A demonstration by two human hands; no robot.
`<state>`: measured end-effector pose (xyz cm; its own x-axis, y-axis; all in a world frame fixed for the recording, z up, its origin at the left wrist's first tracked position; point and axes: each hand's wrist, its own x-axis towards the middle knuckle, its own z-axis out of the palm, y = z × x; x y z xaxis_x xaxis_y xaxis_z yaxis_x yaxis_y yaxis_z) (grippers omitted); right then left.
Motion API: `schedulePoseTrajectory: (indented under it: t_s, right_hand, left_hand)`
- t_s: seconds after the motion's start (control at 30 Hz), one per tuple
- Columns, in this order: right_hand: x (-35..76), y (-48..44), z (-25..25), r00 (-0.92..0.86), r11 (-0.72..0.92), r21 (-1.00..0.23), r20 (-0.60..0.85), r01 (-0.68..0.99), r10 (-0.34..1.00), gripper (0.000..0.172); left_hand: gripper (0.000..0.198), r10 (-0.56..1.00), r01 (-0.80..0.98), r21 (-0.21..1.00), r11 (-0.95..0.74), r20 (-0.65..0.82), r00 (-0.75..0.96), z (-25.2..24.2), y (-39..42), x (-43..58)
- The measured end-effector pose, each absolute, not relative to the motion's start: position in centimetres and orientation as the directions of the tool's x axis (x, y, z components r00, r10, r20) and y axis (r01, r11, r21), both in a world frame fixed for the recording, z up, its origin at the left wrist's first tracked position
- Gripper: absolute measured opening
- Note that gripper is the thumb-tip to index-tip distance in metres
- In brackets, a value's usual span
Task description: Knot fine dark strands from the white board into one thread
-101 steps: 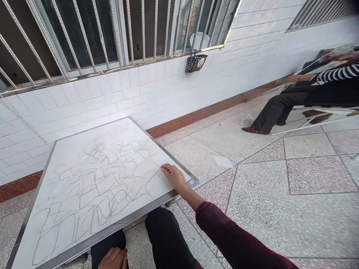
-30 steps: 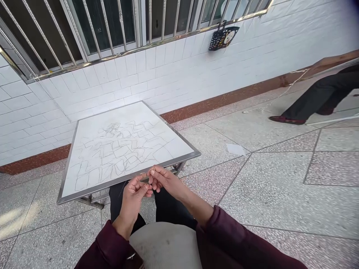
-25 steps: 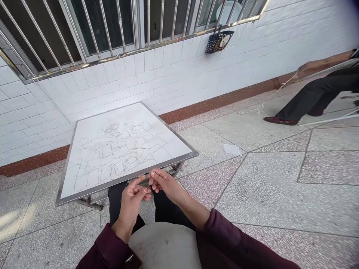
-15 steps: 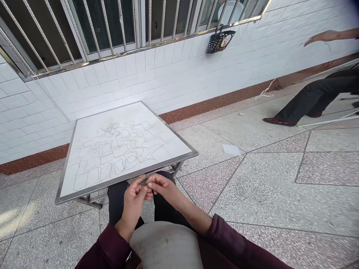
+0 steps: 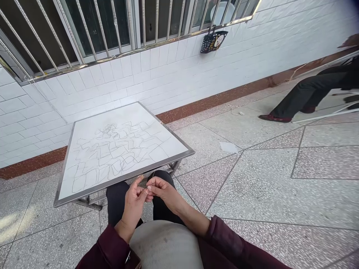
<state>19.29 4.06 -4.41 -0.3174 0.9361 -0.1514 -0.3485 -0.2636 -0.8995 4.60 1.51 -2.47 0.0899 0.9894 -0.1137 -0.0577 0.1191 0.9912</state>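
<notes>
My left hand [image 5: 134,201] and my right hand [image 5: 164,191] meet above my knees, just off the near edge of the white-topped table [image 5: 127,175]. Thumbs and fingers are pinched together on both sides, the fingertips touching or almost so. Whatever sits between them is too small to name; a faint thin strand seems to rise by the right fingers. Many thin, dark, bent wire-like pieces [image 5: 114,147] lie spread over the tabletop, with a denser tangle [image 5: 109,129] towards the back.
A barred window [image 5: 112,30] and white tiled wall [image 5: 168,74] stand behind the table. A dotted bag [image 5: 213,41] hangs from the bars. At right, a seated person's leg [image 5: 297,95] reaches across the floor. A white sheet [image 5: 228,147] lies on the floor.
My hands keep almost the same pinched pose. The view has shifted slightly, so the scene sits a little further left. At right, the other person's hand has moved back towards the frame's edge.
</notes>
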Motion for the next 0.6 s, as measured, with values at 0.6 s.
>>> schedulePoseTrajectory:
  t_s: [0.6]
  right_hand:
    - [20.0, 4.1, -3.6, -0.131, -0.066, -0.964, -0.033, -0.257, 0.991, 0.034]
  left_hand:
    - [0.056, 0.991, -0.098, 0.991, 0.089, -0.078, 0.112, -2.1, 1.1, 4.6]
